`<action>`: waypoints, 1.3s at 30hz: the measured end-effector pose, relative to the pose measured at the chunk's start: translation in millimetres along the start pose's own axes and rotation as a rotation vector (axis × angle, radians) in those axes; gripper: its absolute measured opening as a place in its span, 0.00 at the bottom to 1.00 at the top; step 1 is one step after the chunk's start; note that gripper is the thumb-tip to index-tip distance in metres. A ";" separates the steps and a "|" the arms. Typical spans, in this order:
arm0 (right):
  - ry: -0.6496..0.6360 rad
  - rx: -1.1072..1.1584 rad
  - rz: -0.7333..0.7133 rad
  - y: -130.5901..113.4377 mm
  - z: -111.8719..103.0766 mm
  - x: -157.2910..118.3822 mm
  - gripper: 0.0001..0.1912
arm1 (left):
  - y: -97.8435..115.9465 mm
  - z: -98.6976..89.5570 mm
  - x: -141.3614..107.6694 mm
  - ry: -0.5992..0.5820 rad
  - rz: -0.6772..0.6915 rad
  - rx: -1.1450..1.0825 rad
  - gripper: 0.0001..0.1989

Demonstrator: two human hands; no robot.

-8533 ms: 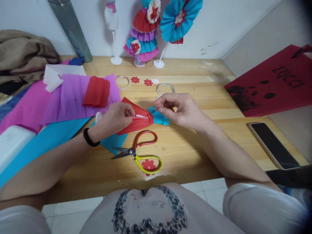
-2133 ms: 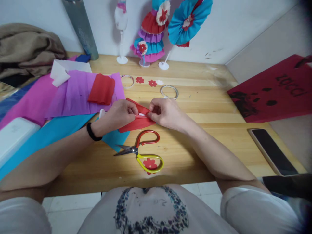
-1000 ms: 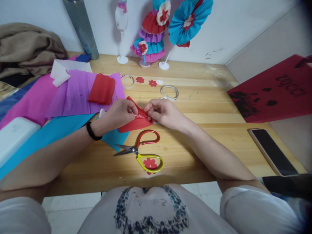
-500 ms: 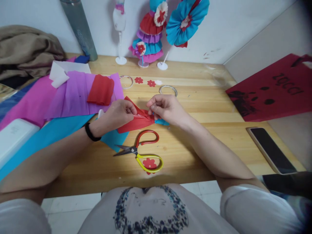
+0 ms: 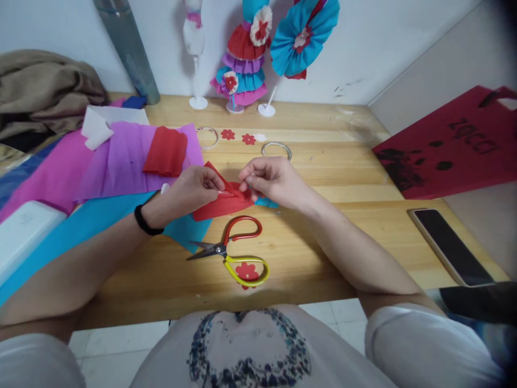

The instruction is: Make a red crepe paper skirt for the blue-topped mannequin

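Note:
A piece of red crepe paper (image 5: 220,207), gathered toward its right end, lies between my hands in the head view. My left hand (image 5: 197,188) is closed, its thumb and fingers pinching at the paper's upper left part. A thin pale strip shows by those fingertips. Over the gathered right end, my right hand (image 5: 269,180) is also closed in a pinch; whatever it holds is too small to make out. A bit of blue paper (image 5: 265,202) peeks out under it. Scissors (image 5: 220,249) with one red and one yellow handle lie part open nearer my body, over a red paper flower (image 5: 246,270).
Purple crepe paper (image 5: 117,161) with a folded red piece (image 5: 167,151) covers the left side. Decorated stands (image 5: 244,64) line the wall beside a bottle (image 5: 131,54). Two rings (image 5: 277,150) lie behind my hands. A phone (image 5: 452,248) and red bag (image 5: 448,145) are at right.
The view has shifted slightly. My right fingertips have come a little lower, closer to the red paper. My left hand keeps its pinch, and the scissors lie where they were.

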State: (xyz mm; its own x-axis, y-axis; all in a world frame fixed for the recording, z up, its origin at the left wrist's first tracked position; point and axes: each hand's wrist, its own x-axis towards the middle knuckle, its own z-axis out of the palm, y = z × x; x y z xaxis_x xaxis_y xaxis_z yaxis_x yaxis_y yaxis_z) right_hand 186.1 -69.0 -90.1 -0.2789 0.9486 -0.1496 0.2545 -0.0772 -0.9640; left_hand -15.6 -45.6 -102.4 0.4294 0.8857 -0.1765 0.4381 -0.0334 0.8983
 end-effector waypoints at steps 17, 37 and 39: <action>-0.038 -0.171 -0.117 15.7 4.5 3.3 0.07 | 6.8 -5.8 -6.8 -0.006 -0.080 -0.193 0.08; -0.072 -0.341 -0.222 21.8 8.6 2.3 0.07 | 0.8 -16.1 -8.7 -0.116 -0.139 -0.354 0.11; -0.076 -0.355 -0.226 21.8 8.9 2.1 0.08 | 0.1 -16.2 -8.9 -0.126 -0.137 -0.354 0.11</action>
State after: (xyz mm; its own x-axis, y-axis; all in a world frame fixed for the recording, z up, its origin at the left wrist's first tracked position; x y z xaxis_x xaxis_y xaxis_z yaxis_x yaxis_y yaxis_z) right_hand 182.8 -71.5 -113.3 -0.4280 0.9033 0.0282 0.4787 0.2530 -0.8407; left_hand -32.2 -46.0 -94.3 0.4890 0.8066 -0.3321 0.2081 0.2619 0.9424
